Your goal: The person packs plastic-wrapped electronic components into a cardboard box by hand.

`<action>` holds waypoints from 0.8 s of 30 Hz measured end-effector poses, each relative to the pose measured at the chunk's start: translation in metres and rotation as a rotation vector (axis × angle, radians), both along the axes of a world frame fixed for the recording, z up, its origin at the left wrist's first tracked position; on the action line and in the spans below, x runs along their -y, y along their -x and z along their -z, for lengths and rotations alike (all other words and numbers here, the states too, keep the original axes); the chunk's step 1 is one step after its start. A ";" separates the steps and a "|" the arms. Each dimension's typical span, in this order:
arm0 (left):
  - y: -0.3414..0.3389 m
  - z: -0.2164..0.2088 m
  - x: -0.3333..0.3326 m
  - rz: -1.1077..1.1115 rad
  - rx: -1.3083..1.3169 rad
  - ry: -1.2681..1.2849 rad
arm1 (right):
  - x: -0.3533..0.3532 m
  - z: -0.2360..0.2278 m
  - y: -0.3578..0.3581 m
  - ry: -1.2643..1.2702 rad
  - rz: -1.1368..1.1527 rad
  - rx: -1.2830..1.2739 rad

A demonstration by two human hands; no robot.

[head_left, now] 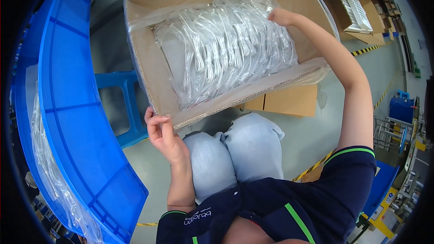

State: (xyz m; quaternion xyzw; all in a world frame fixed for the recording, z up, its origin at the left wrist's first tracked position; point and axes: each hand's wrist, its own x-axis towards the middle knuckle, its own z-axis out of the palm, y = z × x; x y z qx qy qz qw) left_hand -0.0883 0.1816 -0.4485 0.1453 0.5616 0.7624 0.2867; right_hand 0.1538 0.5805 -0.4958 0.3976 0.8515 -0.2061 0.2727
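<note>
A large open cardboard box [217,105] with a clear plastic liner stands in front of my knees. Rows of coiled white cables in clear plastic bags [235,47] lie inside it, packed side by side. My right hand [282,17] reaches over the right side into the box, fingers closed at the far right end of the bagged cables. What the fingertips pinch, if anything, is hidden. Beside the near left corner of the box, my left hand [163,135] is raised with its fingers loosely bent and apart. It seems to touch the box edge there.
A big blue plastic bin [86,108] curves along the left, with clear bags [45,153] beyond its wall. A blue stool [129,104] stands between bin and box. Another cardboard carton [289,101] sits beneath the box. At the far right, an open carton holds white trays [355,11].
</note>
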 end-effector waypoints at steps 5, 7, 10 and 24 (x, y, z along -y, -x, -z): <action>0.004 0.003 0.008 -0.034 -0.076 0.039 | -0.006 0.023 -0.057 0.122 0.117 0.165; 0.001 0.004 0.003 -0.021 -0.102 0.035 | -0.020 0.042 -0.085 0.179 0.244 0.026; 0.004 0.005 0.006 -0.008 -0.059 0.017 | -0.006 0.048 -0.086 0.392 0.394 -0.103; 0.003 0.006 0.005 0.021 0.043 -0.037 | 0.001 0.052 -0.084 0.076 0.208 -0.100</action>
